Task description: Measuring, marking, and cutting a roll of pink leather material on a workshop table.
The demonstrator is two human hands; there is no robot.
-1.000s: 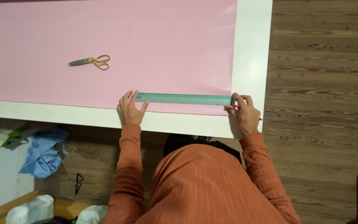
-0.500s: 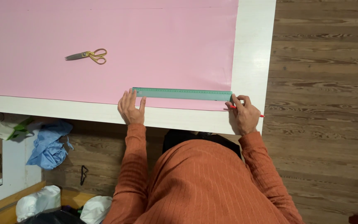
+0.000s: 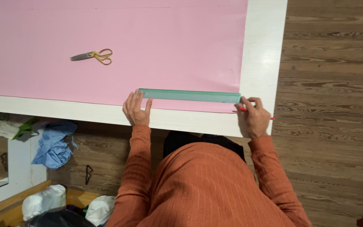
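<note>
Between the two hands lies a long green ruler (image 3: pixel 190 95), flat on the pink sheet (image 3: pixel 148 42) and running parallel to the sheet's near edge, just inside it. The ruler is a narrow, straight, translucent teal strip with fine graduation marks along one long side; the marks are too small to read.

Left hand (image 3: pixel 136 110): fingers spread, fingertips pressing down on the left end of the ruler, palm resting on the pink sheet and the white table (image 3: pixel 265 50) border. The hand is flat and open; it clamps nothing between the fingers.

Right hand (image 3: pixel 253 117): fingers curled together around a thin red pencil (image 3: pixel 248 111), whose tip sits at the right end of the ruler, close to the right edge of the pink sheet. The rear end of the pencil projects past the hand toward the table's edge.

Beyond the left hand, well apart from the ruler, a pair of scissors (image 3: pixel 93 55) with gold handles lies on the pink sheet, blades closed and pointing left.

Both forearms wear ribbed orange sleeves (image 3: pixel 137 155).
</note>
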